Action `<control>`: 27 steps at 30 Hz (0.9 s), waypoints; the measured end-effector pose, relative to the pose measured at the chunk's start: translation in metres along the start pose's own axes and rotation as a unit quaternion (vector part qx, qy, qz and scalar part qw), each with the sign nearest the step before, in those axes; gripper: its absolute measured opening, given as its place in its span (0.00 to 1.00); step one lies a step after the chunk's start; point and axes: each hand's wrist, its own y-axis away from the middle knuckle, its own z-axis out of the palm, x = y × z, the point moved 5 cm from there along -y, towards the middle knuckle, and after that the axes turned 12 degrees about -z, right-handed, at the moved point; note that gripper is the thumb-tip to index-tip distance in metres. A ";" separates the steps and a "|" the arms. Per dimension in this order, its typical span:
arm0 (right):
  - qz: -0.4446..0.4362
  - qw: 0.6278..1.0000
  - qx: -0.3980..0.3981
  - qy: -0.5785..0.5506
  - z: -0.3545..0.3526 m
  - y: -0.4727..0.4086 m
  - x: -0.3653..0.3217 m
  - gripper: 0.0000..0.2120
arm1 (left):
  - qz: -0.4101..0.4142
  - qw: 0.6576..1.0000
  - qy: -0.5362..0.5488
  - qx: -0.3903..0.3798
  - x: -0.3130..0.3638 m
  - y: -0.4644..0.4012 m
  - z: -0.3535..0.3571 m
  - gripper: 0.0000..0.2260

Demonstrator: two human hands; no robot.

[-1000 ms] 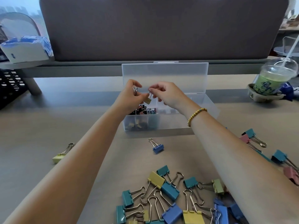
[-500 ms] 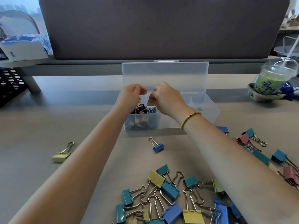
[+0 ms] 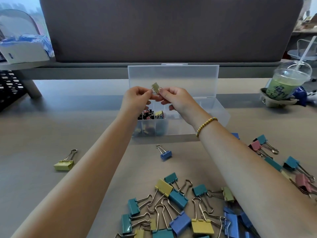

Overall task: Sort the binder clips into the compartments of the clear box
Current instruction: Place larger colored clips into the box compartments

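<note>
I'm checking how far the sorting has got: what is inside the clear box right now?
Small clips, black, pink, yellow and blue, fill the left compartments of the clear box. The left hand and right hand cover part of the middle.

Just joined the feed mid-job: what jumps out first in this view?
Both hands meet over the clear box at centre: the left hand and right hand pinch the wire handles of a small yellow-green clip, held above the compartments. Nearest the camera lies a loose pile of large clips in teal, blue and yellow. An iced green drink stands at far right.
</note>
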 end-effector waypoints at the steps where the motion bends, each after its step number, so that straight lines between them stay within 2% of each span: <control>1: 0.016 0.999 0.018 -0.040 -0.001 -0.001 0.002 0.07 | 0.006 1.000 -0.012 -0.011 0.001 0.002 0.001 0.03; 3: 0.041 0.993 0.034 -0.106 0.000 -0.002 0.007 0.06 | 0.022 0.998 -0.037 -0.036 0.002 0.005 0.004 0.04; 5: 0.051 0.993 0.030 -0.102 0.000 -0.004 0.008 0.06 | 0.042 0.996 -0.069 -0.045 0.003 0.006 0.006 0.07; 8: 0.073 0.995 -0.003 0.069 -0.010 -0.006 0.006 0.09 | 0.079 0.987 -0.139 0.008 -0.002 0.004 0.000 0.09; 11: 0.147 0.951 -0.113 0.249 -0.011 -0.005 0.008 0.15 | 0.108 0.969 -0.214 0.058 -0.009 0.001 -0.010 0.10; 15: 0.191 0.915 -0.184 0.304 0.003 -0.010 0.008 0.09 | 0.127 0.943 -0.302 0.056 -0.016 0.001 -0.009 0.11; 18: 0.199 0.906 -0.170 0.331 0.011 -0.013 0.009 0.06 | 0.128 0.937 -0.320 0.052 -0.017 0.001 -0.007 0.11; 23: 0.144 0.902 -0.084 0.397 0.013 -0.019 0.015 0.12 | 0.137 0.931 -0.334 0.053 -0.018 0.002 -0.006 0.12; 27: 0.077 0.889 -0.046 0.449 0.015 -0.015 0.013 0.17 | 0.155 0.934 -0.318 0.050 -0.018 0.005 -0.010 0.11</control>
